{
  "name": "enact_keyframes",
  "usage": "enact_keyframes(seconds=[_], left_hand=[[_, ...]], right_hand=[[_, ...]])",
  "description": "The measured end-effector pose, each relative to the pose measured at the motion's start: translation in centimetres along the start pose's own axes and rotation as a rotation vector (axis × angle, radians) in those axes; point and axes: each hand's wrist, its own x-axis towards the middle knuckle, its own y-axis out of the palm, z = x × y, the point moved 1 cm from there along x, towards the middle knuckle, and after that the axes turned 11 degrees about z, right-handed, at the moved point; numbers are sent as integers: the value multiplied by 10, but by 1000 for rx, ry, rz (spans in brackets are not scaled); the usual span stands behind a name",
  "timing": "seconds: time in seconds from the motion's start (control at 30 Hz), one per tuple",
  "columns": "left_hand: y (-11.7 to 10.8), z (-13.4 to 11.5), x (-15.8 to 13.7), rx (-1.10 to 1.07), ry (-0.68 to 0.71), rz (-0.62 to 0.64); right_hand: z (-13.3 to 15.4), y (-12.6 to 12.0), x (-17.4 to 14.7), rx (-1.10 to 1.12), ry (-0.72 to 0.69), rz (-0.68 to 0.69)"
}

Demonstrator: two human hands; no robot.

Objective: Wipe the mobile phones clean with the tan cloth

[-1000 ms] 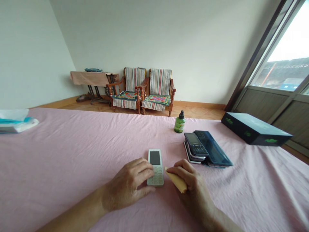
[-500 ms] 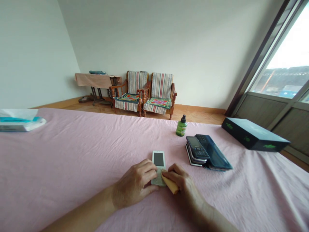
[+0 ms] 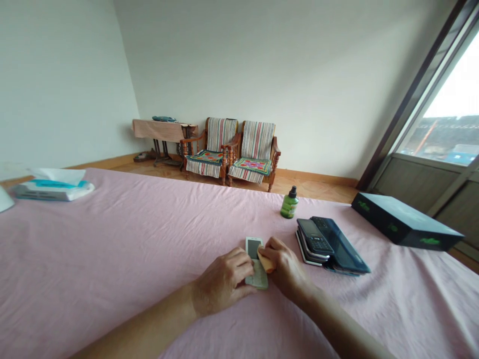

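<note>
A white keypad mobile phone [image 3: 258, 277] lies face up on the pink cloth. My left hand [image 3: 226, 279] grips its left edge, fingertips over the keypad and thumb by the lower end. In my right hand [image 3: 283, 264] is a folded yellow cloth [image 3: 266, 262], pinched between fingers and thumb. The cloth touches the phone's right side, beside the lower part of the screen. Part of the screen and keypad is hidden under the fingers and cloth.
To the right lie stacked keypad phones [image 3: 314, 238] and dark blue smartphones [image 3: 341, 249]. Behind them stand a green bottle [image 3: 289, 204] and a black box [image 3: 404, 224]. A tissue pack [image 3: 56, 190] is far left. Two chairs [image 3: 232, 159] stand beyond the table's edge.
My right hand has slid the yellow cloth up the phone, from the keypad to the screen's right side. My left hand still holds the phone. The whole view has shifted slightly.
</note>
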Motion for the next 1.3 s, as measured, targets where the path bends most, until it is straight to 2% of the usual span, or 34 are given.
enact_keyframes(seconds=[0.2,0.3,0.4,0.6,0.73,0.83,1.07,1.3], left_hand=[[-1,-1,0,-48,-24,-1],[1,1,-1,-160,-109,-56],[4,6,-2,-241,-185,-102],[7,11,-4,-278,-201,-80],[7,11,-4,-305,-212,-67],[6,11,-4,-325,-216,-67],[5,10,-3,-342,-206,-106],[9,12,-3,-328,-184,-125]], right_hand=[[23,3,-38,-8,-42,75],[24,0,-42,-1,-58,92],[15,-2,-32,70,-61,92],[-15,-6,8,126,-5,-79],[-23,-1,33,101,-4,-84],[-20,4,40,90,-21,-53],[2,7,14,78,-100,27],[33,3,-19,202,-154,65]])
